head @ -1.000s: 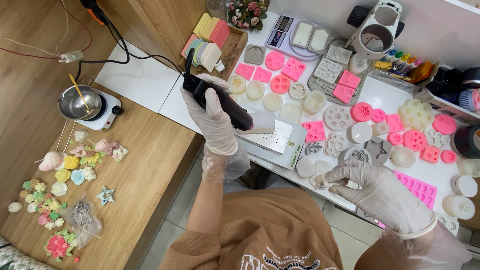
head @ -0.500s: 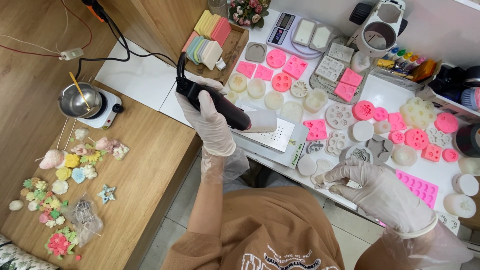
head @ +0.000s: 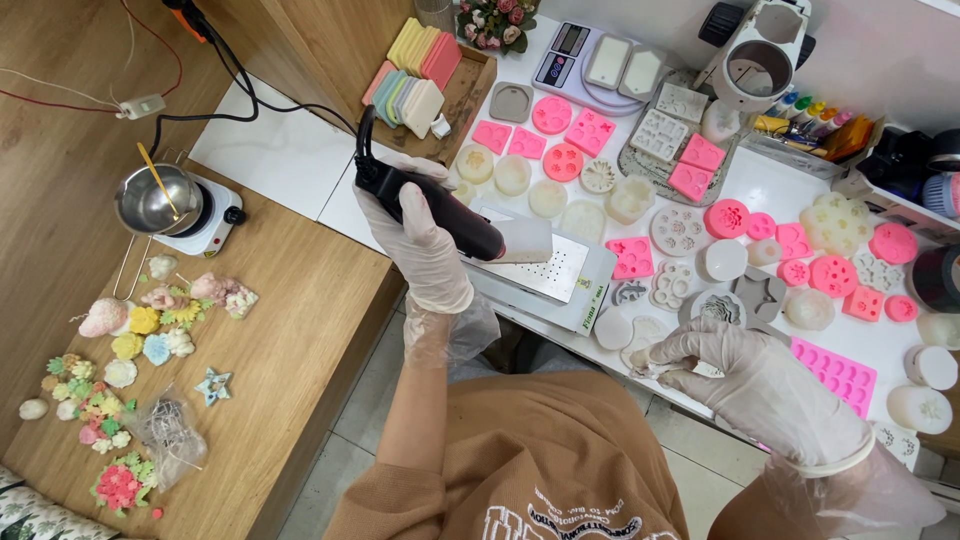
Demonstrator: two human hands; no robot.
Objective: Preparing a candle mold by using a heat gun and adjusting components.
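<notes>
My left hand [head: 415,240], in a clear glove, grips a black corded heat tool [head: 450,217] with a wide white nozzle. The nozzle hangs over a white perforated hot plate [head: 555,275] on the white table. My right hand [head: 745,375], also gloved, rests at the table's near edge with its fingertips on a small white wax piece [head: 645,365]. Pink and white silicone moulds [head: 700,225] lie spread across the table beyond both hands.
A small steel pot [head: 155,200] with a stick stands on a white burner on the wooden bench [head: 290,330] at left. Coloured wax flowers [head: 130,350] lie there too. A kitchen scale [head: 590,55], a white machine [head: 755,60] and a tray of coloured sponges [head: 420,70] stand at the back.
My left hand has drawn the heat tool slightly left and nearer, with the nozzle still over the hot plate. My right hand has stayed put.
</notes>
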